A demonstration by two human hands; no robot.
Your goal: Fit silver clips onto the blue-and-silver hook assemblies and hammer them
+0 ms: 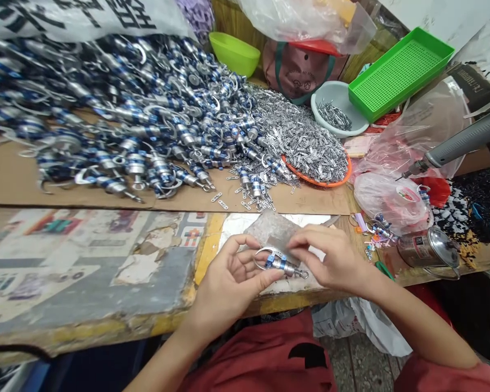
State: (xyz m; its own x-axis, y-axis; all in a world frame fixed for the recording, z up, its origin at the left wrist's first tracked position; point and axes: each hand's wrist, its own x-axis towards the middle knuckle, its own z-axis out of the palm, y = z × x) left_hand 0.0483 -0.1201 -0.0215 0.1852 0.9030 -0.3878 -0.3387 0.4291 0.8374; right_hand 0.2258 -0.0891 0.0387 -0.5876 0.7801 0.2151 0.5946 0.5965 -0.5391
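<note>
One blue-and-silver metal piece (285, 265) sits pinched in the fingers of the left hand (237, 275) over the bench (118, 321), in front of the orange basket (337, 184); the right hand (337, 258) has its fingers narrowed beside it, their grip unclear. Similar pieces (142, 117) heap left of the basket.

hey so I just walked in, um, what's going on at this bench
A person is working with both bare hands. The left hand holds a blue-and-silver metal piece with a curved arm and a ring at one end. The right hand is close beside it; whether it pinches anything is hard to tell. Beyond them lies a big pile of similar pieces, next to a heap of small metal plates. A powered driver points in from the right.
</note>
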